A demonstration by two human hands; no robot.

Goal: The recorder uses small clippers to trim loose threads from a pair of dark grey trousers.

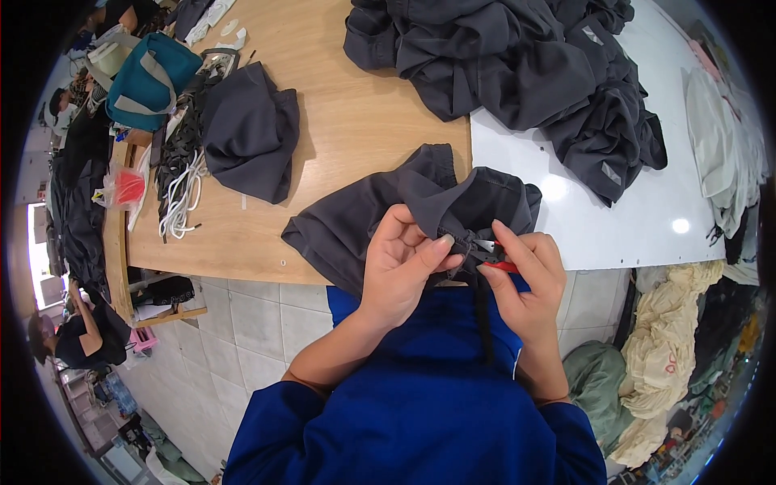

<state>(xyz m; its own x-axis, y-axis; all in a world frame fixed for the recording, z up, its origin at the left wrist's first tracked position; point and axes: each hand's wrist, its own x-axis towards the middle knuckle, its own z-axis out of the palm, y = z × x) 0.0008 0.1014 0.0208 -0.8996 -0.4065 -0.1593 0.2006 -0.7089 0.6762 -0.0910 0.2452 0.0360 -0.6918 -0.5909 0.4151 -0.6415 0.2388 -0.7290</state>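
A dark grey garment (356,202) lies bunched at the front edge of the table, one gathered opening turned up towards me. My left hand (398,271) is closed on the edge of this opening, thumb and fingers pinching the cloth. In my right hand (529,279) is a small red-handled cutting tool (503,265), like thread snips, its metal tips against the cloth beside my left thumb. Part of the tool is hidden by my fingers. Below the cloth a black cord (483,323) hangs down in front of my blue clothing.
A big heap of dark grey garments (517,65) covers the far right. Another grey piece (252,133) lies left, near white cords (184,194) and a teal bag (153,81). Cream cloth (659,356) is piled at right below the table. A person (77,331) is at far left.
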